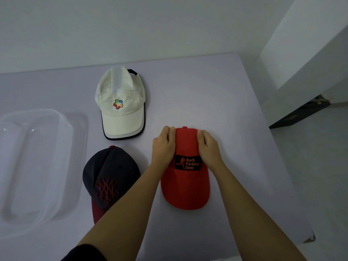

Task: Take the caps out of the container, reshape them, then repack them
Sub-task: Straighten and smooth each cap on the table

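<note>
Item 1, left hand (163, 146): laid on the left flank of the crown of the red cap (185, 187), fingers close together and curved over the crown's far edge, holding it. Item 2, right hand (209, 146): mirrors it on the right flank, fingers likewise curved over the fabric, holding it; the crown sits narrow between the two hands, which stay apart from each other. Both forearms run in from 6 o'clock; a dark sleeve (84, 253) shows on the left arm at the bottom edge. Item 3, red cap: lies on the table (216, 95), brim towards 6 o'clock, top button towards 12; a black patch (187, 163) with an orange figure and the words "Back Packing Gear" sits on its front, just below the hands. Item 4, dark cap (111, 172): navy crown with a red stitched motif and a maroon brim, at 9 o'clock from the red cap, near it but apart, its brim partly covered by the left forearm. Item 5, white cap (121, 91): dark-edged brim, multicoloured emblem on the front, at 11 o'clock from the red cap, well apart, brim towards 6 o'clock. Item 6, clear plastic container (47, 166): at 9 o'clock on the table, beyond the dark cap; all three caps lie outside it. Item 7, surroundings: pale wall (150, 25) at 12 o'clock, pale floor (320, 166) at 3 o'clock.
</note>
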`<action>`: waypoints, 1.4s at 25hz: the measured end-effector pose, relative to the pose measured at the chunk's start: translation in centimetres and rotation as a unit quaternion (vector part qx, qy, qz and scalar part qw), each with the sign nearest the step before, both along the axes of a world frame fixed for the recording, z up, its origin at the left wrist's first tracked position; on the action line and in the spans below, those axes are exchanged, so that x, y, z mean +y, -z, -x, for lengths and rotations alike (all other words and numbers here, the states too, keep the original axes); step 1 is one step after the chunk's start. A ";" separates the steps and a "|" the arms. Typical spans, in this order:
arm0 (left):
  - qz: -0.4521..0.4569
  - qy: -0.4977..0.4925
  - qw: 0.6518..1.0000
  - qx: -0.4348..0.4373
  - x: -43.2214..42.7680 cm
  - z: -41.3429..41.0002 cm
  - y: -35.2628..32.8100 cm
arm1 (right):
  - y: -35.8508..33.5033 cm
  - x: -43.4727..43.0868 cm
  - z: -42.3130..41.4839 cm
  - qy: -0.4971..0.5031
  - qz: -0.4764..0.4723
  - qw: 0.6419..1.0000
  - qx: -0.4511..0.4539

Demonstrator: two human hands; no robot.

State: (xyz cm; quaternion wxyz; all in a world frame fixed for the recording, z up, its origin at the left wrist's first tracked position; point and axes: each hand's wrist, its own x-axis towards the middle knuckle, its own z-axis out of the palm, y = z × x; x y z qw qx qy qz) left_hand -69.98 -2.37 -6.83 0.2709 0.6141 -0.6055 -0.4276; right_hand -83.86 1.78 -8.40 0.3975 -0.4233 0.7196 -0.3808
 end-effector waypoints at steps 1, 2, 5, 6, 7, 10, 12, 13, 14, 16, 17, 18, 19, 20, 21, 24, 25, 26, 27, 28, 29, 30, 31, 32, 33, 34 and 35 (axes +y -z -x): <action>0.012 0.007 1.000 0.004 0.2 0.1 0.0 | 0.0 0.0 -0.1 0.004 0.014 1.000 0.011; 0.028 0.020 0.999 -0.004 0.2 0.0 0.0 | -0.1 0.0 0.0 0.002 0.028 0.999 0.025; 0.067 0.050 0.994 -0.065 -0.5 -0.9 0.5 | -0.4 -0.1 0.4 -0.021 0.028 0.995 0.089; 0.070 0.044 0.994 -0.074 -0.6 -1.0 0.6 | -0.5 -0.2 0.5 -0.023 0.016 0.994 0.106; 0.067 0.036 0.994 -0.073 -0.5 -1.0 0.5 | -0.5 -0.3 0.5 -0.024 0.010 0.994 0.109; 0.032 0.020 0.998 -0.049 -0.4 -0.9 -0.2 | 0.1 0.0 1.3 -0.015 0.020 0.999 0.036; -0.020 -0.033 0.999 -0.006 -0.6 -1.4 -0.9 | 0.4 0.9 2.2 0.013 0.022 0.999 -0.024; -0.049 -0.070 0.996 0.031 -0.6 -1.8 -1.4 | 0.6 1.4 2.7 0.032 0.027 0.998 -0.045; -0.071 -0.095 0.992 0.053 -0.5 -2.4 -1.7 | 0.7 2.0 3.3 0.049 0.033 0.997 -0.058; -0.095 -0.079 0.992 0.008 0.0 -3.8 -2.4 | 0.6 3.1 4.2 0.060 0.023 0.996 -0.062; -0.108 -0.055 0.992 -0.020 0.2 -4.4 -2.5 | 0.6 3.6 4.5 0.054 0.008 0.997 -0.056; -0.131 -0.034 0.990 -0.033 0.1 -4.9 -2.5 | 0.7 3.9 4.6 0.042 -0.009 0.998 -0.047; -0.163 -0.015 0.986 -0.023 0.0 -5.2 -2.6 | 0.8 4.2 4.6 0.027 -0.025 0.999 -0.035; -0.198 0.005 0.980 0.003 -0.1 -5.5 -2.6 | 0.9 4.3 4.4 0.015 -0.035 0.999 -0.024; -0.224 0.027 0.974 0.030 -0.3 -5.6 -2.6 | 0.9 4.3 4.1 0.008 -0.035 0.999 -0.014; -0.221 0.037 0.974 0.042 -0.4 -5.7 -2.4 | 1.0 4.0 3.2 0.012 -0.030 0.999 -0.001; -0.214 0.023 0.976 0.042 -0.4 -5.7 -2.3 | 1.0 3.9 3.1 0.015 -0.035 0.999 -0.004; -0.208 0.008 0.977 0.040 -0.3 -5.8 -2.1 | 1.1 3.8 3.1 0.017 -0.037 0.999 -0.006; -0.200 -0.003 0.979 0.036 -0.3 -6.0 -1.9 | 1.2 3.8 3.1 0.016 -0.036 0.999 -0.002; -0.193 -0.006 0.981 0.030 -0.2 -6.0 -1.7 | 1.3 3.7 3.1 0.011 -0.034 0.999 0.008; -0.189 -0.002 0.982 0.025 -0.1 -6.0 -1.6 | 1.3 3.6 3.1 0.005 -0.031 0.999 0.016; -0.185 0.004 0.982 0.020 0.0 -6.0 -1.7 | 1.3 3.4 3.2 -0.001 -0.030 0.999 0.019; -0.183 0.011 0.983 0.015 0.0 -6.0 -2.0 | 1.2 3.2 3.2 -0.007 -0.033 0.999 0.016; -0.175 0.020 0.984 0.007 0.0 -6.1 -2.6 | 0.9 3.1 3.4 -0.008 -0.040 0.999 0.013; -0.156 0.028 0.987 -0.004 -0.3 -6.2 -3.4 | 0.4 3.0 3.6 -0.003 -0.043 0.999 0.015; -0.128 0.031 0.991 -0.020 -0.7 -6.5 -4.5 | -0.5 2.9 3.9 0.010 -0.041 0.999 0.023; -0.096 0.024 0.994 -0.038 -1.4 -6.9 -5.8 | -1.7 2.5 4.2 0.028 -0.030 0.999 0.033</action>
